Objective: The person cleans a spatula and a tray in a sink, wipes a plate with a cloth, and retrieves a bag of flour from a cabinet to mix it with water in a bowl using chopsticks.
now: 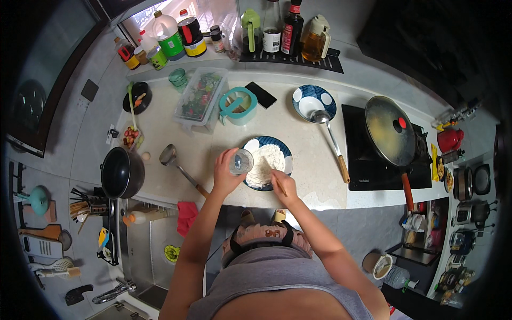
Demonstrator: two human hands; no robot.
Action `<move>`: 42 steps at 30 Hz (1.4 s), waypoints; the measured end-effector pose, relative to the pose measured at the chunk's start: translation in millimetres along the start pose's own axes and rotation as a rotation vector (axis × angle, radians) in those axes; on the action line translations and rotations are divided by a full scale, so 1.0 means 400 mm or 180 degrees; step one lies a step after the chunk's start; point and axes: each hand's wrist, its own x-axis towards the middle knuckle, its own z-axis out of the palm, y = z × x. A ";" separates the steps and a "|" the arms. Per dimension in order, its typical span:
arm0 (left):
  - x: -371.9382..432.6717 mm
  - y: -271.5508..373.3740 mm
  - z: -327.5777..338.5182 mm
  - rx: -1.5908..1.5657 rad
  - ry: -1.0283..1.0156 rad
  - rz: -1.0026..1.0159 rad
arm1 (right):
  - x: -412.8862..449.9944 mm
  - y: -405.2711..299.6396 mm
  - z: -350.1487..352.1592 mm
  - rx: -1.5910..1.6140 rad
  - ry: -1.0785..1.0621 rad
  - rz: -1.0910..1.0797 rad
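Observation:
My left hand (225, 171) holds a clear glass (241, 161) at the left rim of a blue-and-white bowl (287, 152). The glass is tipped towards the bowl, and I cannot tell whether liquid is leaving it. White flour (271, 157) fills much of the bowl. In my right hand (285, 187) is a thin wooden utensil (281, 186), probably chopsticks, whose lower end reaches into the flour and is partly hidden by my fingers. A metal ladle with a wooden handle (182, 171) lies to the left of my left hand.
A lidded frying pan (390, 132) sits on the black hob (358, 160) at right. A second ladle (332, 138) rests on a patterned bowl (298, 100). Behind are a teal-lidded container (239, 116), a plastic box (200, 96) and a phone (261, 95). A black pot (120, 172) stands left, above the sink (148, 248).

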 end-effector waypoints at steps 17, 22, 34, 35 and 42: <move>-0.030 -0.021 -0.035 0.0041 0.0128 -0.0207 | -0.006 -0.036 -0.032 0.0233 -0.0838 0.0160; -0.024 -0.017 -0.024 0.0041 0.0147 -0.0099 | 0.008 0.022 -0.057 -0.0096 -0.0808 -0.0030; -0.018 -0.011 -0.023 0.0063 0.0098 -0.0126 | 0.022 -0.012 -0.089 -0.0056 -0.0921 0.0104; -0.019 -0.013 -0.026 0.0061 0.0098 -0.0114 | 0.030 0.002 -0.088 -0.0055 -0.0924 0.0101; -0.013 -0.013 -0.013 0.0070 0.0095 -0.0076 | -0.001 0.021 -0.055 -0.0068 -0.1006 0.0111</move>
